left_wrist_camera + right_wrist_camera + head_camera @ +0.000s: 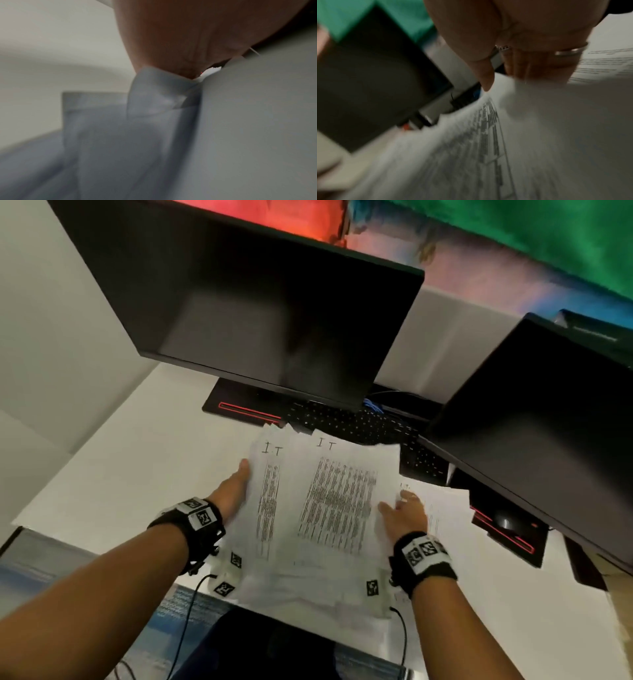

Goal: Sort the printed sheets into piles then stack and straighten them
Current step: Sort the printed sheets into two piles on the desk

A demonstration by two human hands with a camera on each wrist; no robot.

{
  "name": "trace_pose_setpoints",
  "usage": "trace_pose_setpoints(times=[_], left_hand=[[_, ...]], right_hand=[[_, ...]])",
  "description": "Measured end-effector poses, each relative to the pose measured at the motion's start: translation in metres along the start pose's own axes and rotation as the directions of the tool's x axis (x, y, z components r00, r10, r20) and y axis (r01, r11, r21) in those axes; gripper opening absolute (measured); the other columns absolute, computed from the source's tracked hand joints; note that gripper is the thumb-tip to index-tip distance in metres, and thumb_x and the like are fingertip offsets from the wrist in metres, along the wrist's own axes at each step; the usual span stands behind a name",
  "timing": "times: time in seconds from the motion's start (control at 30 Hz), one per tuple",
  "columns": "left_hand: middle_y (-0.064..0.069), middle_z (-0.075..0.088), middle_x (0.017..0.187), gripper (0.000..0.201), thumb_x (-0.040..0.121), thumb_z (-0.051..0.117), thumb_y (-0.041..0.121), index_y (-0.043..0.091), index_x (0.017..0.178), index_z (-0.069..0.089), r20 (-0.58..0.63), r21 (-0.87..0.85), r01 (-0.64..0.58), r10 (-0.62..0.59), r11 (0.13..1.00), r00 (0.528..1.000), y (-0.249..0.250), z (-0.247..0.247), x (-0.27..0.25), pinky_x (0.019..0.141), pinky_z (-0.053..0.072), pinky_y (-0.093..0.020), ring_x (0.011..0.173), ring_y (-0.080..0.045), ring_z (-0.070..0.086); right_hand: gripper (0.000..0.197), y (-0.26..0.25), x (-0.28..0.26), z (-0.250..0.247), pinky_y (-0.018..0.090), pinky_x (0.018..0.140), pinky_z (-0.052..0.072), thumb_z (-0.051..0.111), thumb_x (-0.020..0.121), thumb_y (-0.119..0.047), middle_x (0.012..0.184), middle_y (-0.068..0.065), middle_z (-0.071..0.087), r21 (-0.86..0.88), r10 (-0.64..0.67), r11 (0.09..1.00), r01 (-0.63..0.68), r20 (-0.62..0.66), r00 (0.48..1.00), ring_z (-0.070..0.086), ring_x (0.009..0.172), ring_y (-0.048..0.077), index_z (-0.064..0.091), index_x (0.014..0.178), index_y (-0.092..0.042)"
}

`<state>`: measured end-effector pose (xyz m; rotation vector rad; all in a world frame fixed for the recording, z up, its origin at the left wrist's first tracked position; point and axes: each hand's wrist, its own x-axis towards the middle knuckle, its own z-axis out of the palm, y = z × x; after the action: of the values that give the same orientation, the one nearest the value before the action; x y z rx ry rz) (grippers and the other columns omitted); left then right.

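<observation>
A loose stack of printed sheets (329,494), handwritten "IT" at the top of two pages, is lifted and fanned over the white desk (120,474). My left hand (236,487) holds its left edge, thumb along the side and fingers hidden under the paper. My right hand (406,513) pinches the right edge. In the right wrist view the thumb (486,79) lies on top of the sheets (539,135) and the ringed fingers go behind them. More sheets (445,508) lie flat to the right, and others (308,587) lie below near the desk's front edge. The left wrist view is blurred, showing my palm (171,40) against paper (248,121).
A dark monitor (257,313) stands behind the sheets and a second one (541,412) at the right, both on red-trimmed bases. A black keyboard (342,422) lies under the stack's far edge. A mouse (503,522) sits at the right. Cables hang off the front edge.
</observation>
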<state>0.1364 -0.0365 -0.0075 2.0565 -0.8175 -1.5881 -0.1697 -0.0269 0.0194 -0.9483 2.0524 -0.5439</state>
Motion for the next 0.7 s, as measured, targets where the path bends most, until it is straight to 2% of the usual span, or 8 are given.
trace_pose_setpoints(times=[0.07,0.13,0.23,0.37,0.43,0.57,0.63,0.7], left_hand=[[-0.019,0.042,0.150,0.082,0.097,0.019,0.066,0.005,0.150,0.032,-0.005,0.129,-0.016,0.017,0.991,1.000,0.003,0.008,0.002,0.116,0.027,-0.046,0.137,-0.034,0.042],[-0.019,0.043,0.147,0.075,0.099,0.031,0.060,0.003,0.149,0.024,-0.040,0.225,-0.013,0.023,0.974,0.999,0.004,0.014,0.007,0.107,0.033,-0.041,0.133,-0.035,0.045],[-0.009,0.056,0.115,0.063,0.093,0.059,0.047,0.005,0.134,0.035,-0.062,0.391,-0.077,0.110,0.917,0.992,0.002,0.019,0.017,0.076,0.043,-0.036,0.100,-0.030,0.056],[-0.004,0.060,0.107,0.049,0.084,0.073,0.036,0.010,0.119,0.051,-0.080,0.531,-0.213,0.299,0.820,0.951,-0.003,0.017,0.026,0.077,0.046,-0.034,0.101,-0.027,0.060],[-0.004,0.063,0.108,0.045,0.083,0.075,0.030,0.012,0.119,0.055,-0.073,0.430,-0.282,0.344,0.857,0.936,-0.002,0.012,0.020,0.080,0.047,-0.034,0.100,-0.025,0.061],[-0.001,0.072,0.105,0.046,0.081,0.080,0.026,0.018,0.120,0.058,-0.027,0.088,-0.462,0.466,0.883,0.885,0.012,-0.016,-0.012,0.085,0.057,-0.042,0.095,-0.021,0.071],[-0.005,0.075,0.103,0.045,0.079,0.081,0.023,0.015,0.118,0.062,-0.025,-0.046,-0.525,0.524,0.850,0.851,0.029,-0.031,-0.033,0.088,0.058,-0.046,0.094,-0.020,0.073],[-0.002,0.078,0.094,0.042,0.078,0.082,0.023,0.008,0.114,0.066,-0.046,-0.090,-0.602,0.600,0.794,0.798,0.051,-0.040,-0.055,0.086,0.057,-0.048,0.089,-0.015,0.075]], right_hand=[[0.063,0.009,0.007,0.021,0.033,0.114,0.031,0.055,0.098,-0.017,0.156,0.012,0.039,-0.157,0.020,0.988,-0.010,0.064,0.998,0.040,0.141,0.029,0.029,0.154,-0.007],[0.058,0.012,0.006,0.040,0.031,0.113,0.031,0.050,0.099,-0.012,0.155,0.010,0.039,-0.180,-0.047,0.981,0.071,0.134,0.990,0.040,0.141,0.028,0.030,0.154,-0.008],[0.045,0.014,0.004,0.058,0.032,0.105,0.044,0.050,0.097,-0.011,0.140,0.010,0.058,-0.142,-0.106,0.982,0.126,0.140,0.984,0.056,0.125,0.029,0.051,0.142,-0.011],[0.062,0.021,0.007,0.057,0.039,0.116,0.034,0.059,0.096,-0.026,0.154,0.008,0.042,-0.084,-0.054,0.994,0.066,0.138,0.989,0.041,0.141,0.029,0.036,0.152,-0.009],[0.077,0.024,0.010,0.054,0.036,0.116,0.033,0.070,0.090,-0.031,0.156,0.008,0.038,-0.036,-0.053,0.998,0.059,0.140,0.989,0.040,0.142,0.026,0.031,0.154,-0.010],[0.097,0.006,0.006,0.039,0.041,0.107,0.045,0.092,0.066,-0.030,0.141,0.003,0.055,0.248,-0.128,0.965,0.090,0.139,0.982,0.054,0.129,0.026,0.041,0.147,-0.016],[0.090,-0.015,0.002,0.029,0.048,0.095,0.055,0.097,0.051,-0.035,0.120,0.002,0.071,0.363,-0.191,0.924,0.123,0.157,0.969,0.068,0.111,0.026,0.058,0.130,-0.018],[0.069,-0.037,-0.003,0.017,0.044,0.081,0.061,0.097,0.053,-0.030,0.102,0.005,0.077,0.495,-0.257,0.853,0.166,0.122,0.959,0.074,0.095,0.026,0.068,0.113,-0.014]])
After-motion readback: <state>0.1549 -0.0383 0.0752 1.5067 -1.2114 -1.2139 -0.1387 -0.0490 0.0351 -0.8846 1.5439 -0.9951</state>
